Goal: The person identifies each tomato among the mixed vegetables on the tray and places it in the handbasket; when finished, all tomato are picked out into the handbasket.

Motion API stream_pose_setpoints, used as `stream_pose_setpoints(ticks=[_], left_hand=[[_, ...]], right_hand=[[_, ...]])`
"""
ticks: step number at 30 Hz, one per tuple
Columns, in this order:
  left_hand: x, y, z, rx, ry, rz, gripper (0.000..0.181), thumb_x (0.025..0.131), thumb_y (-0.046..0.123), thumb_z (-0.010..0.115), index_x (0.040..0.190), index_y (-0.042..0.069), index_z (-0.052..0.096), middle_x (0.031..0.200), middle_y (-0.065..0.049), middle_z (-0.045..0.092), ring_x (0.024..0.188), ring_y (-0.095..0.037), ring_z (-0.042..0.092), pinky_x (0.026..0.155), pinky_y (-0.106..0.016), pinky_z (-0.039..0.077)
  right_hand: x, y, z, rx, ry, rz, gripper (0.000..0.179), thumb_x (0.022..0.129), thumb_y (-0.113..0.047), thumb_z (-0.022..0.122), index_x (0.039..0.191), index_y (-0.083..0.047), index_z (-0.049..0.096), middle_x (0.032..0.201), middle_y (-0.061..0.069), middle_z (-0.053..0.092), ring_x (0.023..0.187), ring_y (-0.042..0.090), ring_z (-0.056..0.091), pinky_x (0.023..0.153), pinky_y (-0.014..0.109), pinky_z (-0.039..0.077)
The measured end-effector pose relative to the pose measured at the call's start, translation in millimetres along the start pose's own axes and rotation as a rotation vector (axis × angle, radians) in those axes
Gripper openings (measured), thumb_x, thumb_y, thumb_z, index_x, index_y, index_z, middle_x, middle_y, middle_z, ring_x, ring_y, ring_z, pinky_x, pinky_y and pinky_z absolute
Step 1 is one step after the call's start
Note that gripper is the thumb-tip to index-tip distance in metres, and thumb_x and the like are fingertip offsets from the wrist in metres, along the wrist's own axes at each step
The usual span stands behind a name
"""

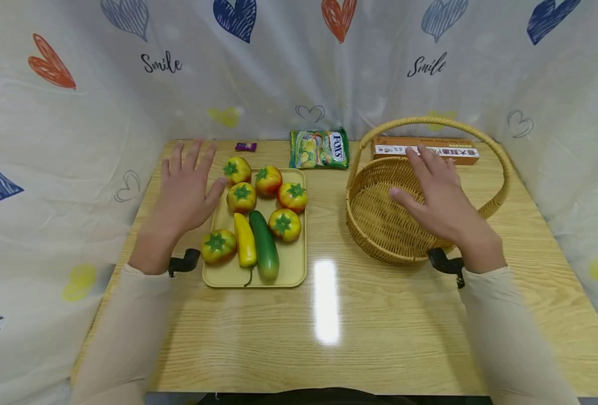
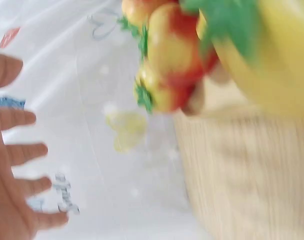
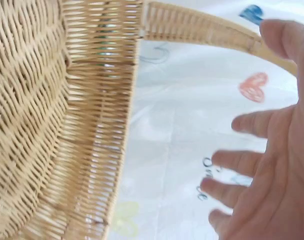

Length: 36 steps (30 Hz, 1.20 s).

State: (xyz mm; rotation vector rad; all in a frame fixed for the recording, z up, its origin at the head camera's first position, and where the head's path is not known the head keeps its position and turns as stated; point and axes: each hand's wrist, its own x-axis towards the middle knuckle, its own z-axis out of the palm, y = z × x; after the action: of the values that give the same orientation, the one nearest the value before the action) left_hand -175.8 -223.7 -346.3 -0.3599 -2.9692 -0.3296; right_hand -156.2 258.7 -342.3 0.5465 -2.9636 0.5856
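Observation:
My left hand [image 1: 181, 194] hovers with spread fingers beside the upper left of a yellow tray [image 1: 291, 270]. On that tray lie several yellow-red tomatoes [image 1: 285, 225] with green leafy tops, a yellow pepper [image 1: 245, 241] and a green cucumber [image 1: 265, 247]. The left wrist view shows the palm holding nothing, with a blurred tomato [image 2: 174, 45] to its right. My right hand [image 1: 440, 199], fingers apart and also holding nothing, is over the wicker basket [image 1: 380, 208]. In the right wrist view the basket's woven wall [image 3: 99, 115] stands left of the fingers, its handle [image 3: 202, 27] arching near the thumb.
Behind the tray lies a green candy bag [image 1: 319, 149], with a small purple wrapped sweet [image 1: 246, 147] farther left. A long brown box [image 1: 450, 151] rests behind the basket. White cloth printed with hearts [image 1: 278, 79] hangs around the wooden table [image 1: 380, 326].

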Motion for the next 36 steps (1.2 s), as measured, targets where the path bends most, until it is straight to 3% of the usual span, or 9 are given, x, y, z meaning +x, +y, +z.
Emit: stream_pose_setpoints(ticks=[6, 11, 13, 18, 20, 25, 32, 36], left_hand=[[-28.2, -33.2, -14.3, -0.169, 0.040, 0.093, 0.064, 0.105, 0.035, 0.049, 0.160, 0.013, 0.026, 0.165, -0.020, 0.022, 0.152, -0.046, 0.012, 0.119, -0.068, 0.014], [-50.5, -57.8, -22.5, -0.271, 0.077, 0.097, 0.059, 0.101, 0.028, 0.058, 0.155, 0.014, 0.039, 0.161, -0.019, 0.034, 0.150, -0.042, 0.025, 0.118, -0.068, 0.019], [-57.7, -66.0, -22.8, -0.283, 0.097, 0.098, 0.057, 0.100, 0.025, 0.062, 0.153, 0.016, 0.044, 0.159, -0.017, 0.038, 0.149, -0.041, 0.029, 0.117, -0.068, 0.023], [-66.4, -78.4, -17.5, -0.312, 0.143, 0.121, 0.055, 0.094, 0.020, 0.070, 0.147, 0.020, 0.054, 0.155, -0.014, 0.046, 0.145, -0.040, 0.038, 0.115, -0.066, 0.029], [-67.1, -81.2, -12.7, -0.332, 0.159, 0.127, 0.054, 0.093, 0.018, 0.072, 0.144, 0.021, 0.057, 0.152, -0.013, 0.049, 0.142, -0.040, 0.042, 0.114, -0.066, 0.031], [-61.4, -84.1, 3.6, -0.409, 0.145, 0.106, 0.051, 0.091, 0.019, 0.075, 0.140, 0.024, 0.061, 0.150, -0.011, 0.052, 0.142, -0.038, 0.043, 0.112, -0.067, 0.033], [-41.4, -81.6, 23.0, -0.425, 0.101, 0.064, 0.049, 0.091, 0.022, 0.075, 0.139, 0.020, 0.063, 0.149, -0.012, 0.054, 0.141, -0.040, 0.044, 0.112, -0.065, 0.034], [-28.4, -79.8, 32.3, -0.411, 0.016, 0.016, 0.048, 0.094, 0.029, 0.073, 0.140, 0.020, 0.061, 0.150, -0.012, 0.052, 0.142, -0.040, 0.043, 0.113, -0.064, 0.034]], right_hand=[[-33.2, -0.1, -19.8, 0.109, 0.018, -0.020, 0.081, 0.098, -0.046, 0.061, 0.161, -0.037, 0.011, 0.169, -0.004, 0.014, 0.156, 0.031, 0.012, 0.122, 0.064, 0.012], [-59.1, -1.6, -29.4, 0.123, 0.084, -0.043, 0.084, 0.090, -0.036, 0.074, 0.158, -0.042, 0.024, 0.165, -0.008, 0.029, 0.152, 0.029, 0.029, 0.117, 0.065, 0.026], [-66.0, -3.1, -30.4, 0.135, 0.113, -0.061, 0.085, 0.086, -0.032, 0.079, 0.156, -0.040, 0.031, 0.162, -0.007, 0.035, 0.149, 0.026, 0.034, 0.119, 0.057, 0.030], [-71.7, -10.9, -21.9, 0.204, 0.176, -0.151, 0.090, 0.074, -0.022, 0.089, 0.152, -0.032, 0.045, 0.156, -0.003, 0.046, 0.145, 0.018, 0.041, 0.119, 0.022, 0.029], [-69.3, -15.5, -14.1, 0.228, 0.187, -0.205, 0.090, 0.071, -0.020, 0.091, 0.150, -0.027, 0.048, 0.154, -0.002, 0.048, 0.144, 0.018, 0.044, 0.116, 0.015, 0.028], [-58.9, -28.6, 7.4, 0.269, 0.172, -0.285, 0.087, 0.071, -0.023, 0.091, 0.148, -0.025, 0.052, 0.152, -0.002, 0.051, 0.141, 0.018, 0.048, 0.116, 0.017, 0.031], [-31.4, -57.6, 31.7, 0.315, 0.120, -0.374, 0.082, 0.076, -0.031, 0.087, 0.149, -0.028, 0.049, 0.152, -0.005, 0.051, 0.140, 0.018, 0.049, 0.117, 0.034, 0.038], [-11.9, -77.6, 45.7, 0.349, 0.087, -0.410, 0.080, 0.080, -0.039, 0.084, 0.150, -0.032, 0.046, 0.153, -0.008, 0.049, 0.141, 0.014, 0.047, 0.115, 0.041, 0.041]])
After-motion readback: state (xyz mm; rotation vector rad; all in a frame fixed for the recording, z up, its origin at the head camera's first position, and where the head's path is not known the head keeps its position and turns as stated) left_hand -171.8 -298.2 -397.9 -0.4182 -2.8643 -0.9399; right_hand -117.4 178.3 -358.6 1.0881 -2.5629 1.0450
